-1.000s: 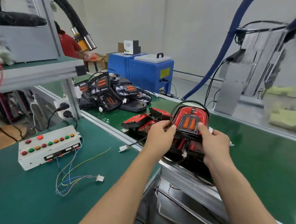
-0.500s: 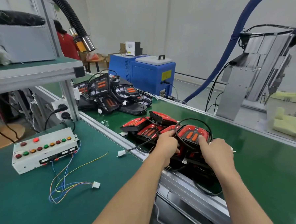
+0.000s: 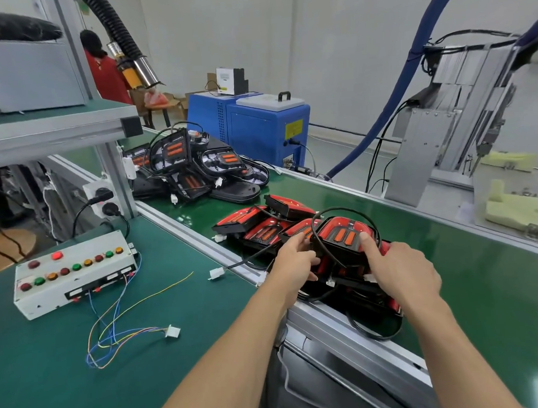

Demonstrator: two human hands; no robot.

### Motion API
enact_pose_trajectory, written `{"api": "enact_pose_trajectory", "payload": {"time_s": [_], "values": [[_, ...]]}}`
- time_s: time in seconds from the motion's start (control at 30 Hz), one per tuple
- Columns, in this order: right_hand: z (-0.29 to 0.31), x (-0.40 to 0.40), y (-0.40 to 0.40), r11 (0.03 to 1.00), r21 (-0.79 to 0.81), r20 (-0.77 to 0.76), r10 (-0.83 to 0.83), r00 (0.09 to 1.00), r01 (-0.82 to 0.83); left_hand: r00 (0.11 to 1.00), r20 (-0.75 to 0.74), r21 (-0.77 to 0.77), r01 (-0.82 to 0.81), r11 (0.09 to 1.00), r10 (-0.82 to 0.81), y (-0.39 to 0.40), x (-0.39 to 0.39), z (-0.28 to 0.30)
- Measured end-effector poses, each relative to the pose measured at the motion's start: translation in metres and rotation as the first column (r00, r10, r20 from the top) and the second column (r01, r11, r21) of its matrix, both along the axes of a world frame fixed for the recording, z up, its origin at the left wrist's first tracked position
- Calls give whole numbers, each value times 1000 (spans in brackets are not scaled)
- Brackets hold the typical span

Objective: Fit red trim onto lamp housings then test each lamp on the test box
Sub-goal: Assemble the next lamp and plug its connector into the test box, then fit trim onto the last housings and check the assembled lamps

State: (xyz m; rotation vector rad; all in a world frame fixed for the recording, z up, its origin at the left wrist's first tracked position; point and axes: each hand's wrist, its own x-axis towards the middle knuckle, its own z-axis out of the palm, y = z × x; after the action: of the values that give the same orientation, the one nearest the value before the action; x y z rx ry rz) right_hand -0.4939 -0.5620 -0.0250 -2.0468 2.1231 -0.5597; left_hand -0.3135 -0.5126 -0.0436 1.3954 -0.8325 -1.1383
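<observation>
Both hands are on one red-trimmed lamp at the near end of the pile on the belt: the left hand grips its left edge with curled fingers, and the right hand holds the right side, forefinger stretched up onto the red face. This looks like setting a finished lamp among the others, or choosing one to test. Next, I'd judge, comes finding its white plug and carrying it left of the left hand to the test box, whose loose lead lies on the mat nearer the person.
</observation>
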Motion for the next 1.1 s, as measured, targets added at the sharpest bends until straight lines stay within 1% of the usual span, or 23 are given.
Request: {"api": "enact_pose_trajectory", "payload": {"time_s": [0.17, 0.23, 0.27, 0.3, 0.37, 0.4, 0.47, 0.57, 0.6, 0.63, 0.73, 0.83, 0.9, 0.97, 1.03, 1.1], "values": [[-2, -7, 10, 998, -65, 75, -19, 997, 24, 998, 16, -25, -62, 998, 63, 7, -1, -9], [0, -11, 17, 993, -112, 137, -26, 990, 42, 991, 19, -25, -129, 991, 130, 13, 2, -10], [1, -12, 22, 986, -162, 183, -16, 983, 46, 984, 10, -26, -179, 983, 180, 18, 5, -11], [2, -13, 29, 971, -235, 244, 22, 969, 37, 973, 8, -27, -232, 972, 233, 24, 9, -13], [4, -6, 50, 910, -413, 386, 193, 902, -18, 946, 35, -29, -321, 947, 322, 39, 21, -16], [5, 4, 65, 876, -479, 443, 300, 845, -60, 933, 49, -32, -354, 935, 356, 49, 30, -17], [2, 33, 94, 829, -528, 512, 485, 709, -186, 907, 61, -36, -415, 909, 417, 70, 49, -17], [-10, 91, 138, 752, -480, 552, 659, 511, -452, 866, 110, -62, -485, 873, 488, 113, 82, -14], [-16, 103, 148, 727, -449, 557, 682, 473, -519, 873, 120, -65, -469, 881, 474, 121, 84, -11], [-23, 124, 163, 687, -417, 566, 709, 421, -596, 861, 140, -69, -485, 872, 490, 139, 96, -9], [-47, 180, 208, 507, -313, 560, 782, 276, -803, 797, 188, -85, -569, 818, 574, 200, 131, -5], [-74, 221, 249, 319, -194, 592, 792, 149, -928, 694, 261, -82, -677, 731, 671, 266, 170, -7], [-85, 241, 272, 220, -120, 627, 773, 97, -968, 614, 315, -71, -745, 663, 724, 309, 193, -10], [-92, 257, 289, 143, -66, 647, 760, 67, -988, 524, 350, -46, -818, 573, 776, 347, 216, -14], [-99, 270, 297, 113, -34, 651, 756, 64, -993, 412, 402, -18, -889, 457, 818, 378, 238, -18], [-104, 278, 300, 117, 11, 614, 783, 99, -993, 281, 521, 22, -948, 316, 806, 403, 261, -21]]}}
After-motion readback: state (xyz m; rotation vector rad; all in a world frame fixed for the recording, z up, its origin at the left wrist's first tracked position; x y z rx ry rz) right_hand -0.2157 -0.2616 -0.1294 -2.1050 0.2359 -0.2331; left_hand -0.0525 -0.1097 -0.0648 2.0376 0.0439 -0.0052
